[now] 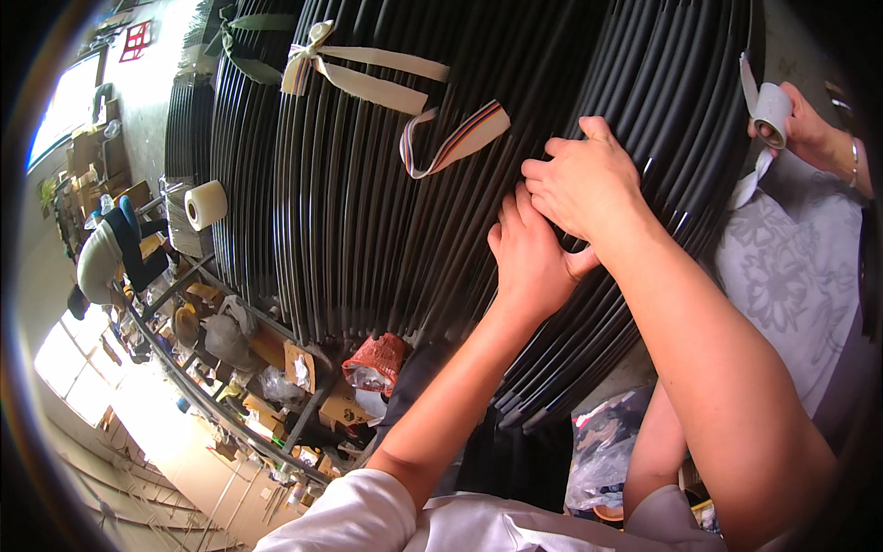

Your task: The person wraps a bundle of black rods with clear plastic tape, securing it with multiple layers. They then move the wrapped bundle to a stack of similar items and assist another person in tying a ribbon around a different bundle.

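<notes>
Long thin black rods (368,212) lie side by side in thick bundles. My left hand (533,262) is closed over rods of the right-hand group, its thumb out to the right. Just above it, touching it, my right hand (589,184) has its fingers bent down over the same rods; the fingertips are partly hidden between them. A loose striped cloth strip (469,138) rests on the rods left of my hands. Farther left, a cream striped tie (368,69) is knotted around one bundle, and a dark green tie (248,55) around another.
At right, another person's hand (814,129), with a bracelet, holds a roll of white strip (773,110). A white roll (205,204) sits on the left near a metal frame (221,405) with boxes and bags. A red bag (375,359) stands below the rods' near ends.
</notes>
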A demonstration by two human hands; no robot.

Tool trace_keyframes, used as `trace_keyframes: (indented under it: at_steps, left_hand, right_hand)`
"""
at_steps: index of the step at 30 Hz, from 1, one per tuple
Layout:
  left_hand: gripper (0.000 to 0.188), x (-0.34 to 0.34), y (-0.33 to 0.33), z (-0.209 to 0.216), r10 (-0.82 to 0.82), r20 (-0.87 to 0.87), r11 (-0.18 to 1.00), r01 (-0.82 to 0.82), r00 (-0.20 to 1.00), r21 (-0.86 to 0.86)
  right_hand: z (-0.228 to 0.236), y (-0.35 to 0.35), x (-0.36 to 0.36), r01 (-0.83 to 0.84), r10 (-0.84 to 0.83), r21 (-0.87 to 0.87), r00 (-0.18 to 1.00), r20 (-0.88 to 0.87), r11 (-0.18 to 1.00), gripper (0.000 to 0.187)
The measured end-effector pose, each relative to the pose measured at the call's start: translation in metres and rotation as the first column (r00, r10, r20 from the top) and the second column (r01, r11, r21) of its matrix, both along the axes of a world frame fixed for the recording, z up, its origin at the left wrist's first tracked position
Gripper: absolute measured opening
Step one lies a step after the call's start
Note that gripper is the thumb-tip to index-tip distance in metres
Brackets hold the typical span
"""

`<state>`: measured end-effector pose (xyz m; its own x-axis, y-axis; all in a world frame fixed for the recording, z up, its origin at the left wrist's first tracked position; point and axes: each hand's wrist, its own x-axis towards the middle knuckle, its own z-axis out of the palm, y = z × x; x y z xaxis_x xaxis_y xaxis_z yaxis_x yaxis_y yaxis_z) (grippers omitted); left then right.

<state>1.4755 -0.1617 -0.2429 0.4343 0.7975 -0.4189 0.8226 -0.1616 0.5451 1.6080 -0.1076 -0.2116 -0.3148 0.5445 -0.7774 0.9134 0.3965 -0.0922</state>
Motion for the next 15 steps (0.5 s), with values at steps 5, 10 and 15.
trace_keyframes:
  at_steps: [5, 10, 15]
  left_hand:
    - [0.12, -0.002, 0.008, -0.001, 0.033, -0.013, 0.995, -0.034, 0.999, -0.091]
    - [0.111, -0.005, 0.003, -0.012, 0.053, 0.181, 0.998, -0.058, 0.982, 0.024]
    - [0.098, -0.001, 0.029, -0.008, 0.105, 0.061, 0.967, -0.088, 0.993, -0.238]
  right_hand:
    - [0.002, -0.006, -0.001, -0.01, 0.006, 0.129, 1.0, 0.027, 0.992, 0.017]
    - [0.002, 0.0, -0.002, 0.062, -0.063, 0.101, 0.998, 0.005, 0.993, 0.016]
    - [-0.021, 0.013, -0.012, 0.044, -0.05, 0.081, 0.996, 0.07, 0.996, 0.015]
